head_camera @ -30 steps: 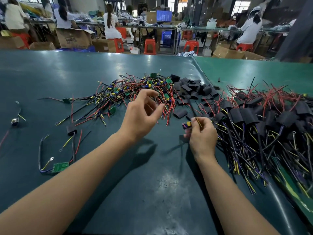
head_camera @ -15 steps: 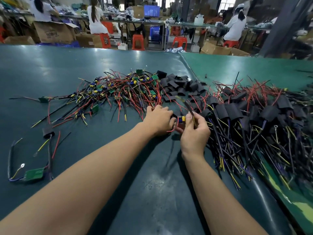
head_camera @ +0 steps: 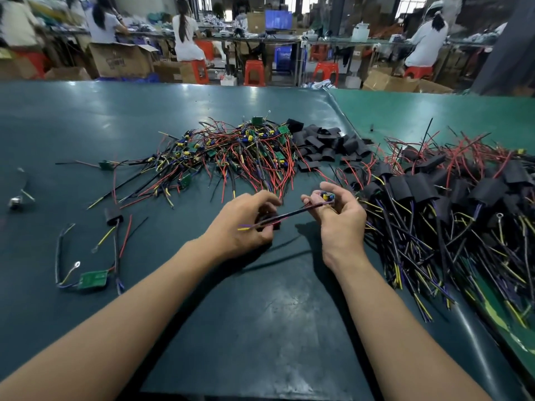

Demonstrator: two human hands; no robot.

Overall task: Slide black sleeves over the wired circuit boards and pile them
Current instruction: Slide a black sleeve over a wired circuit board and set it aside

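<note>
Left hand (head_camera: 241, 224): curled, pinching black sleeve (head_camera: 269, 222) threaded on bundled wires (head_camera: 289, 213)
Right hand (head_camera: 341, 218): curled, gripping circuit board (head_camera: 327, 195), blue and yellow parts showing

Bright overhead light, table glare, soft shadows, fisheye edges

A small board (head_camera: 327, 196) with blue and yellow parts is held above the table, its wires (head_camera: 289, 214) threaded leftward through a black sleeve (head_camera: 270, 222). Unsleeved boards (head_camera: 231, 151) are heaped far left, loose sleeves (head_camera: 327, 143) beside them, sleeved boards (head_camera: 448, 204) piled right.
</note>
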